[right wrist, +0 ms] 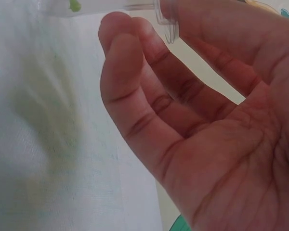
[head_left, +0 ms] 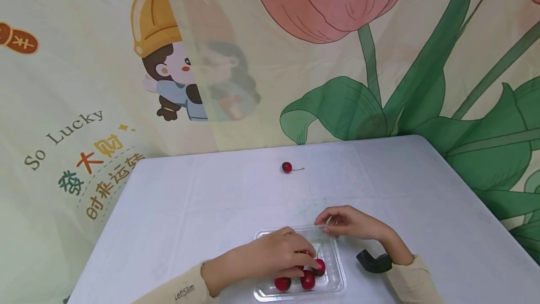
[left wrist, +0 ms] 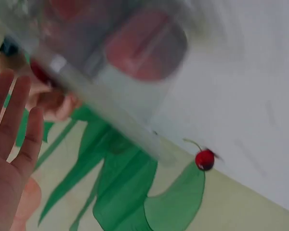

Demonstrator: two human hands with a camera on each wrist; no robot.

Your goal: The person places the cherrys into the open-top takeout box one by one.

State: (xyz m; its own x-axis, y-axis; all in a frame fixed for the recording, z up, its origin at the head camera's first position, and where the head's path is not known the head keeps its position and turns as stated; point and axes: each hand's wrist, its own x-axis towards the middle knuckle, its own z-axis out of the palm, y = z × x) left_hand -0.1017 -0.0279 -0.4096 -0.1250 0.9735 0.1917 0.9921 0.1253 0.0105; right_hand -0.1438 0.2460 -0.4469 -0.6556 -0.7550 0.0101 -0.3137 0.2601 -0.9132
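A clear plastic container (head_left: 341, 278) sits at the front of the table with several dark red cherries (head_left: 308, 280) inside. My left hand (head_left: 270, 253) reaches over it from the left, fingertips among the cherries and touching one near the middle. Some cherries are partly hidden beneath that hand. In the left wrist view, the visible fingers (left wrist: 20, 108) are extended and spread. At the container's far right corner, my right hand (head_left: 352, 222) pinches the rim between thumb and fingers. Up close, the right wrist view shows the clear rim (right wrist: 169, 24) by the thumb.
A single cherry (head_left: 287, 167) with its stem lies near the table's back edge. A white cloth covers the table (head_left: 211, 196). A black curved piece (head_left: 373, 262) is at my right wrist. Behind hangs a printed curtain (head_left: 236, 130) with flowers and a cartoon figure.
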